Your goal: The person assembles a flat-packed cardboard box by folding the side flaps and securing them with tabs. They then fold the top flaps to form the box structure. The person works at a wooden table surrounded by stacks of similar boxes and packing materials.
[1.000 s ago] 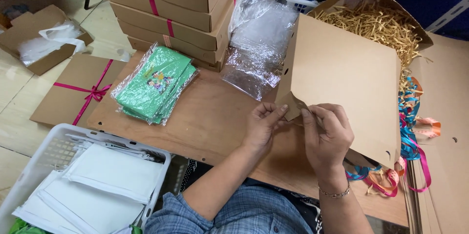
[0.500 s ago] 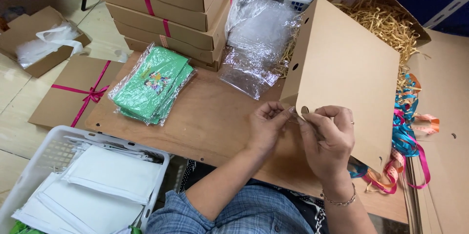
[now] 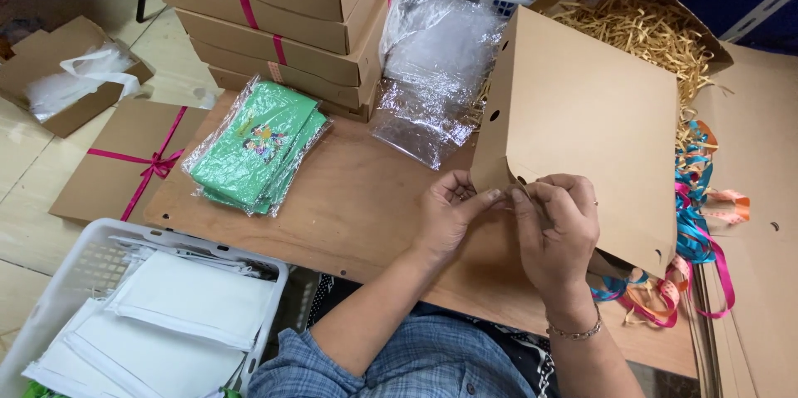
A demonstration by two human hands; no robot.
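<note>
A: Which step is in hand here?

B: A flat brown cardboard box panel (image 3: 582, 140) is held tilted up off the wooden board (image 3: 357, 207), and its lower near corner is being worked. The left hand (image 3: 449, 219) and the right hand (image 3: 557, 227) are brought together at that corner, fingertips pinched on the edge of the card. It is judged that a corner flap is being folded or tucked, so the box is being assembled.

A: Are the fingers closed on anything else?

B: No. Both hands are clenched on the cardboard edge alone; what lies between the fingertips is hidden by the fingers themselves.

A: Where is the box in relation to the rest?

B: It is propped in front of an open box of straw-coloured paper shred (image 3: 657, 32), beside a tangle of coloured ribbons (image 3: 690, 240). Clear plastic bags (image 3: 440, 74) lie just behind it, a pack of green items (image 3: 262, 144) is set to the left on the board, and finished boxes tied with ribbon (image 3: 274, 7) are stacked beyond.

A: What does the next move call for?

B: A firm, even press along the crease is probably needed, with the panel kept steady so the corner is not torn.
</note>
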